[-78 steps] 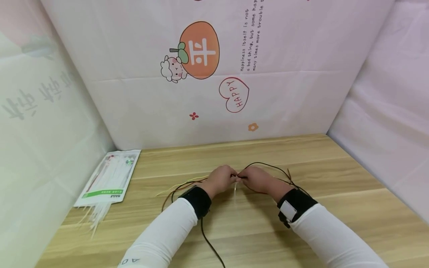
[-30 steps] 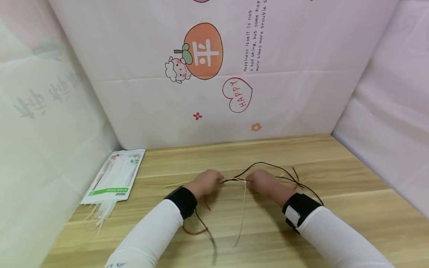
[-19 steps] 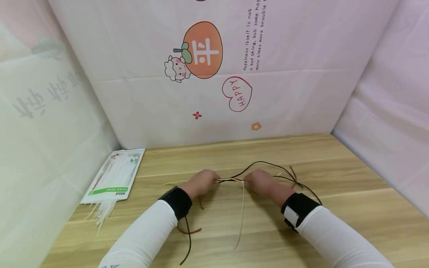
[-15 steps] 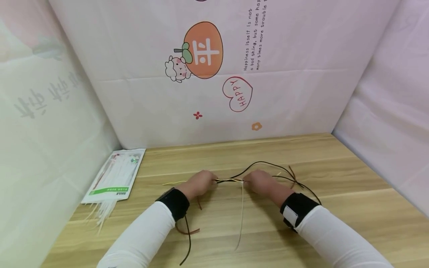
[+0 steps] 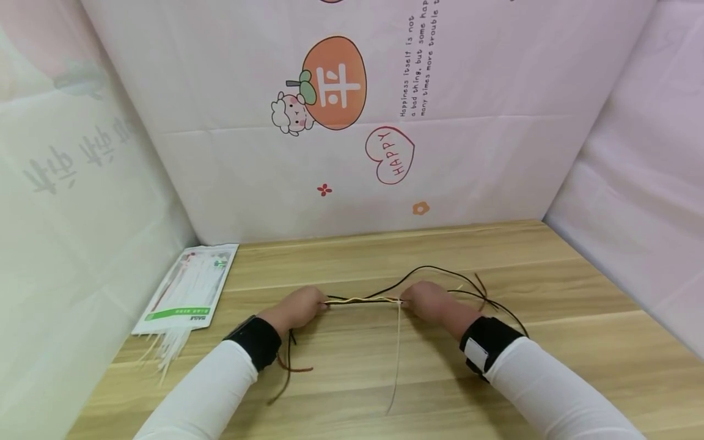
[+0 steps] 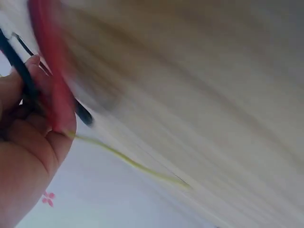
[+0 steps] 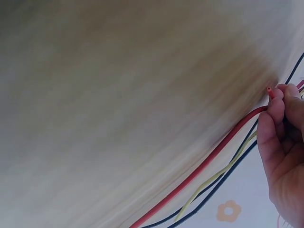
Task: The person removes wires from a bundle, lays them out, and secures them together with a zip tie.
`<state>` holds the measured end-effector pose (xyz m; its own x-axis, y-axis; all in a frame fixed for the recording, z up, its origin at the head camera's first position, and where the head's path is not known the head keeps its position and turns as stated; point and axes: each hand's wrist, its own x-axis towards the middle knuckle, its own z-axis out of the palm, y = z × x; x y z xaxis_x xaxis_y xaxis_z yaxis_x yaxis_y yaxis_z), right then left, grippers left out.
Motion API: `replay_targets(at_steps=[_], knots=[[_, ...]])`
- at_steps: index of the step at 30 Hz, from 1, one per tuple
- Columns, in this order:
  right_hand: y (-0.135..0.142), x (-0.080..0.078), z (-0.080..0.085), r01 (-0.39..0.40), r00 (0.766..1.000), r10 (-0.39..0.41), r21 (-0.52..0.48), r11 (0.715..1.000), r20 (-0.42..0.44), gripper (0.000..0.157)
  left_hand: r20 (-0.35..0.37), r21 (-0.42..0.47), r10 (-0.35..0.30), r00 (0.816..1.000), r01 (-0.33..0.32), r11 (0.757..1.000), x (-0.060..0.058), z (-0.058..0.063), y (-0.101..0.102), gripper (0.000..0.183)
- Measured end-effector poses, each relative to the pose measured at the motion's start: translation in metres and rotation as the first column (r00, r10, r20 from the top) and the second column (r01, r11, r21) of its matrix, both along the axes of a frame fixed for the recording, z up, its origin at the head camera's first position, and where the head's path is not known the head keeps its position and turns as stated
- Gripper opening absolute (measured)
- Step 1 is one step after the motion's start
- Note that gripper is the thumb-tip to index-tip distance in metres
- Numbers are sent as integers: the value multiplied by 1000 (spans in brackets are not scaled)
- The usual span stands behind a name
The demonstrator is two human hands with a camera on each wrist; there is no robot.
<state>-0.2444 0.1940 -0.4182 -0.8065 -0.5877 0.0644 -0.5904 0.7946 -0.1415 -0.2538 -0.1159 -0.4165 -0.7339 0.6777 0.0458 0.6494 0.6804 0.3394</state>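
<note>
A bundle of black, red and yellow wires [image 5: 363,300] stretches between the two hands, low over the table. My left hand [image 5: 301,305] pinches its left part. In the left wrist view, a red wire [image 6: 54,71] and a yellow wire [image 6: 128,160] come out past the fingers. My right hand [image 5: 429,300] pinches the bundle at its right part. A thin white cable tie [image 5: 397,360] hangs down from the bundle right beside the right fingertips. The right wrist view has a red wire [image 7: 204,164] and a yellow wire [image 7: 209,180] trailing from that hand among black ones.
A white bag [image 5: 187,287] with a green stripe lies at the table's left, white cable ties [image 5: 167,354] sticking out of its near end. Loose wire ends [image 5: 484,296] spread past the right hand. Printed cloth walls [image 5: 467,177] enclose the wooden table [image 5: 495,391].
From fingertips close together, my hands have drawn apart, the left sliding leftward along the bundle. More of the wires shows between them, and the cable tie's tail hangs in full view. The right hand barely moved.
</note>
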Motion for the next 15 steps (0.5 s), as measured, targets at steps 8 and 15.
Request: replay_targets(at_steps=[8, 15], knots=[[-1, -1, 0, -3, 1000, 3, -4, 1000, 29, 15, 12, 74, -58, 998, 57, 996, -5, -10, -34, 29], [-6, 2, 4, -23, 1000, 23, 17, 1000, 7, 17, 98, 54, -10, 995, 5, 999, 11, 15, -45, 27]])
